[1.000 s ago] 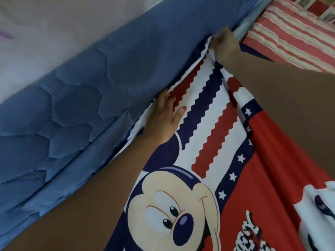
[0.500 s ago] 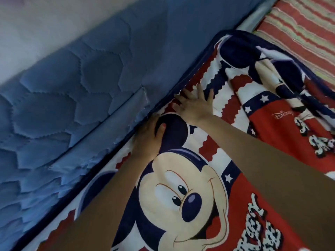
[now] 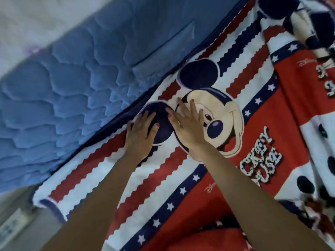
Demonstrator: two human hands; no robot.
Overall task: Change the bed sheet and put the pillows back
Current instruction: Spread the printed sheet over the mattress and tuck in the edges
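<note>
A red, white and navy cartoon-mouse bed sheet (image 3: 257, 124) lies spread over the bed, its striped border running along a blue quilted mattress (image 3: 72, 98) that stands upright on the left. My left hand (image 3: 140, 134) lies flat on the sheet near that edge, fingers straight, over a dark printed ear. My right hand (image 3: 189, 124) presses flat beside it with fingers spread, on the printed face. No pillow shows in the view.
A pale wall (image 3: 36, 20) rises behind the blue mattress. At the lower left, past the sheet's corner (image 3: 45, 198), a white power outlet (image 3: 12, 227) sits on the wall near the floor.
Both hands slid along the sheet's border toward its near corner, and my right hand came back from the far edge to lie flat beside the left. The view shifted, showing the corner and outlet.
</note>
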